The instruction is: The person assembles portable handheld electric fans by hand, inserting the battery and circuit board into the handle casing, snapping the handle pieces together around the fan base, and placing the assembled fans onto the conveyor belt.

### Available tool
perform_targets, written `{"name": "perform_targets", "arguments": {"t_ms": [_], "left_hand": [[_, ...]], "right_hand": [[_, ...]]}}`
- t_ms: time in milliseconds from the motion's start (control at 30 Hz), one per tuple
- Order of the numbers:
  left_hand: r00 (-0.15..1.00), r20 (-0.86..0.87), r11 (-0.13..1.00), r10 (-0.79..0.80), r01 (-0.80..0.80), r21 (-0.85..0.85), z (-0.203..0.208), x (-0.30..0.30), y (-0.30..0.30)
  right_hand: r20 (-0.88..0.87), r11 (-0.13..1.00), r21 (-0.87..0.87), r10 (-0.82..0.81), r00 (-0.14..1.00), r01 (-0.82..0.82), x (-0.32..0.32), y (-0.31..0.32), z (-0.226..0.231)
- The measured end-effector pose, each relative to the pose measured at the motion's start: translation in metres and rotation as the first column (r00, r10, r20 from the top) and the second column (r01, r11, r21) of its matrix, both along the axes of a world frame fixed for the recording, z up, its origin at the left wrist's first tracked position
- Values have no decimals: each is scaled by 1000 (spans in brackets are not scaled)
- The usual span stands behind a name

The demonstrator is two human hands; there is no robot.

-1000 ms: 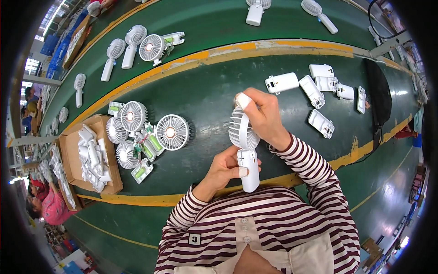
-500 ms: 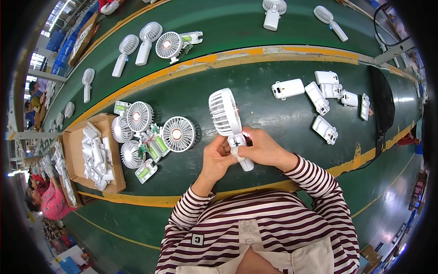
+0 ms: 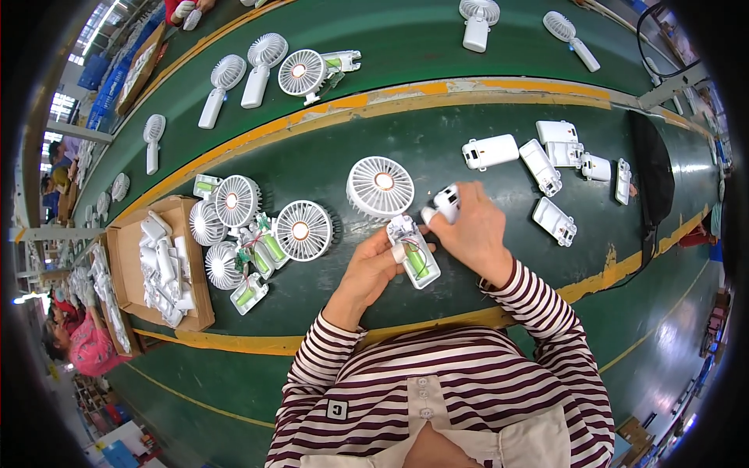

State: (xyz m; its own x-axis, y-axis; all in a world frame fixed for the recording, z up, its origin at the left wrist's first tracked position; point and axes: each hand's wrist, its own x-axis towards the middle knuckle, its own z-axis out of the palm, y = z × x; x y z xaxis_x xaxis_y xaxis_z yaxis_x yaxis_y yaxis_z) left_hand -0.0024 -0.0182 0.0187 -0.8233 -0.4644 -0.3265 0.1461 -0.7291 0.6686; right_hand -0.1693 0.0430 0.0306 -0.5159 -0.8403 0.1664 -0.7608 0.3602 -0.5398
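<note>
"At a green workbench (image 3: 437,156), what fills the hands?"

"Left hand (image 3: 373,267) wraps the opened handle (image 3: 417,253) of a white handheld fan (image 3: 400,225), green battery (image 3: 422,267) exposed; right hand (image 3: 476,232), fingers curled nearly shut, grips a white casing piece (image 3: 447,203) just beside it; the step appears to be handling a parted casing."

"And the next move?"

"It calls for a firm left grip and care around the battery; open bench lies beyond the fan and toward loose casings (image 3: 540,168) at right; other fans (image 3: 305,230) crowd the left; the yellow front edge (image 3: 257,343) runs near the wrists."
</note>
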Motion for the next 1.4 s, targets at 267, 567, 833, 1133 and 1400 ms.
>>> {"name": "perform_targets", "arguments": {"t_ms": [267, 567, 833, 1133, 1400], "left_hand": [[991, 81, 994, 108, -109, 9, -1, 12, -1], [967, 165, 979, 193, -202, 40, 0, 12, 4], [942, 244, 972, 231, -215, -88, -4, 6, 7], [928, 281, 969, 243, -220, -113, -9, 5, 7], [891, 282, 933, 355, -320, -165, -12, -5, 11]], "right_hand": [[-67, 823, -360, 447, 892, -439, -1, 1, -2], [-68, 740, -381, 576, 815, -554, 15, -4, -11], [-155, 740, -350, 558, 815, -574, 19, -8, -17], [-170, 770, -307, 535, 828, -560, 21, -8, -12], [-173, 783, -270, 533, 828, -561, 19, -9, -15]]}}
